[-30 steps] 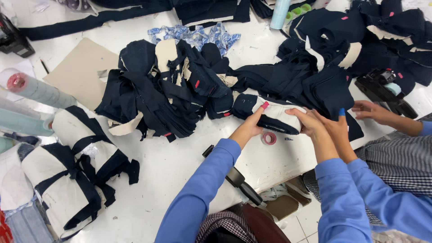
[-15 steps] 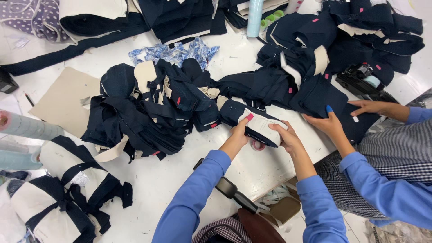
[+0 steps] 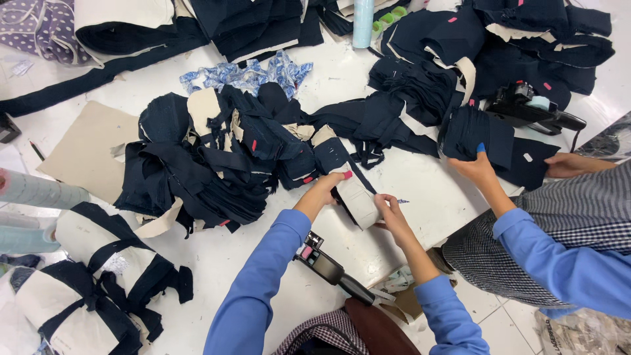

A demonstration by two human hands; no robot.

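Sorting underway: left hand [image 3: 323, 190] and right hand [image 3: 389, 209] both clasp a navy-and-cream cloth piece [image 3: 351, 190]; fabric pile [image 3: 210, 158] at nine o'clock.

white worktable [image 3: 420, 190]; pale tiled floor [image 3: 499, 315] at lower right, even light

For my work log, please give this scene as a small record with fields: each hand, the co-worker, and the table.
left hand: grips the upper end of a navy and cream fabric piece
right hand: holds that piece's lower end
co-worker's hand: on a folded navy stack
black tagging gun: lies near the table's edge
white table: bears heaps of navy cut pieces
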